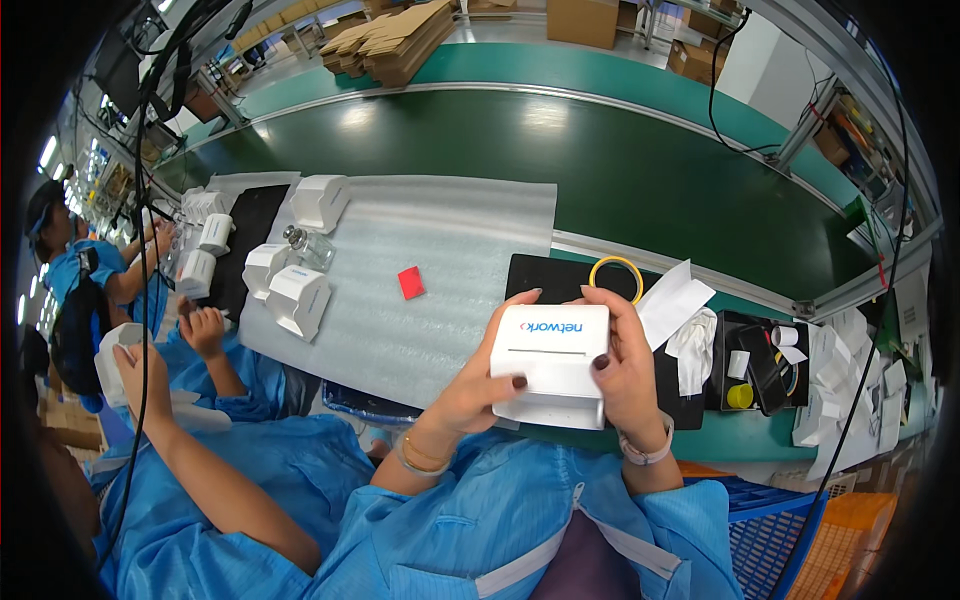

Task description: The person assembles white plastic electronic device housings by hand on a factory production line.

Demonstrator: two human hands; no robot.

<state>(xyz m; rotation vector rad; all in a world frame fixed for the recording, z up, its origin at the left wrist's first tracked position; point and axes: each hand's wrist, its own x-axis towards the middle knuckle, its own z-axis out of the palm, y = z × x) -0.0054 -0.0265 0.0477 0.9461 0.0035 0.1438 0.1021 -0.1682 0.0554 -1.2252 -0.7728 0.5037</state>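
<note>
A white plastic housing [545, 368], with a narrow slot and blue lettering on its face, is held up in front of my chest. My left hand [464, 396] grips its left side, thumb laid along the lower front. Around the right side close the fingers of my right hand [630, 372], its thumb resting on the front edge. Behind the housing lies a black mat [535, 272], with a yellow tape ring [617, 272] near its far edge. A small red piece [411, 283] rests on the foam-covered bench to the left.
Several white housings [298, 300] stand at the left beside a clear bottle [310, 248]. A co-worker's hand [145, 378] holds a white part close on my left. Right of me are a crumpled white cloth [692, 350] and a black tray [716, 390]. A green conveyor [420, 140] runs beyond.
</note>
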